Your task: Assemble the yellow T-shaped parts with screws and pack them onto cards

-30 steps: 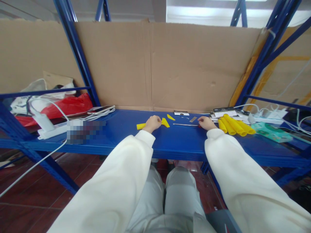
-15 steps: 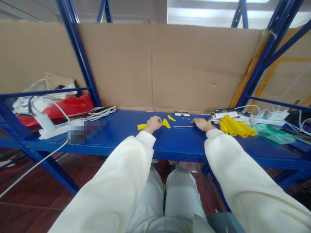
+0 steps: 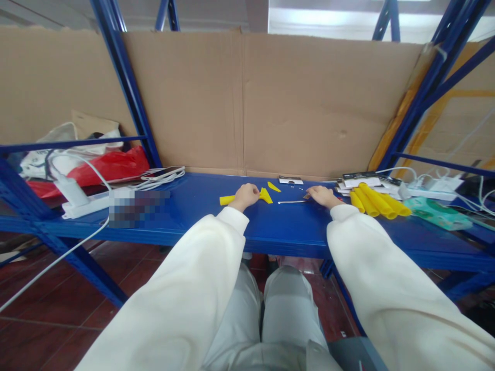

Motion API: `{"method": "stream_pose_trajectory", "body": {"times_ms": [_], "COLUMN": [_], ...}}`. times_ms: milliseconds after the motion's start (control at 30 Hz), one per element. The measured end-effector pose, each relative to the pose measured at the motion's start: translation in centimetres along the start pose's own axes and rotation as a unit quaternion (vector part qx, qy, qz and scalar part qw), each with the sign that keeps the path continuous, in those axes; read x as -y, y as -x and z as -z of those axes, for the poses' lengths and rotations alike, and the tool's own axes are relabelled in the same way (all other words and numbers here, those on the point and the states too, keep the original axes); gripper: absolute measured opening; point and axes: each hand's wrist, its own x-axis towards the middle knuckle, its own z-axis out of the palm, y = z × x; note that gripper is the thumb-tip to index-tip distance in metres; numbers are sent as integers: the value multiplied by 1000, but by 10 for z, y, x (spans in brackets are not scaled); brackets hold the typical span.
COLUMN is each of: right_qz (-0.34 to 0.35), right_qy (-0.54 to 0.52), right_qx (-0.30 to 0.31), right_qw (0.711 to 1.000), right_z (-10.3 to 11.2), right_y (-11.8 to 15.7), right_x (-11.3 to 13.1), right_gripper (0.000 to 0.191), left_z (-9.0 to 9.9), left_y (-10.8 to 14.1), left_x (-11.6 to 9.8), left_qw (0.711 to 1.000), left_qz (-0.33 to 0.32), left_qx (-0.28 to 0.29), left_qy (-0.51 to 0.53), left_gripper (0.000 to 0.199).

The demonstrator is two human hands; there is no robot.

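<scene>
My left hand (image 3: 246, 196) is closed round a yellow plastic scraper-like tool (image 3: 266, 196). Its round handle sticks out to the left and its flared head to the right; the middle is hidden by my fingers. Past the head lies a thin yellow wedge-shaped piece (image 3: 274, 186). My right hand (image 3: 322, 196) rests low over the blue shelf, fingers curled at the handle end of a screwdriver (image 3: 291, 202). Its thin metal shaft points left, and most of the handle is hidden. Tiny bits, perhaps screws (image 3: 300, 188), lie beyond it.
Several yellow tubes (image 3: 377, 201) are at the right, beside small boxes (image 3: 361, 179) and a green packet (image 3: 439, 212). A black-and-white card (image 3: 291, 180) lies at the back by the cardboard wall (image 3: 294, 108). Power strips, cables and a phone (image 3: 160, 173) sit along the sides.
My right fingers have curled in at the screwdriver's handle end, and the screwdriver has shifted very slightly. My left hand keeps its hold on the yellow tool.
</scene>
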Motion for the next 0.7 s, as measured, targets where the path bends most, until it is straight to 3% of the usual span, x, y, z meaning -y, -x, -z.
{"method": "stream_pose_trajectory", "body": {"times_ms": [100, 300, 567, 700], "right_qz": [3, -6, -19, -21], "right_qy": [9, 29, 4, 23], "right_qx": [-13, 34, 1, 10], "right_qw": [1000, 999, 1000, 999], "right_z": [-4, -3, -4, -5], "right_y": [0, 4, 1, -4], "right_x": [-6, -8, -9, -10], "right_gripper": [46, 57, 58, 43], "left_z": [-1, -3, -1, -2], "left_y": [-1, -1, 1, -1], "left_x": [0, 0, -1, 1], "left_qw": [1000, 1000, 1000, 1000], "left_qz": [3, 0, -9, -14], "left_qx": [-4, -11, -13, -10], "left_qy": [4, 14, 13, 14], "left_gripper": [29, 27, 28, 27]}}
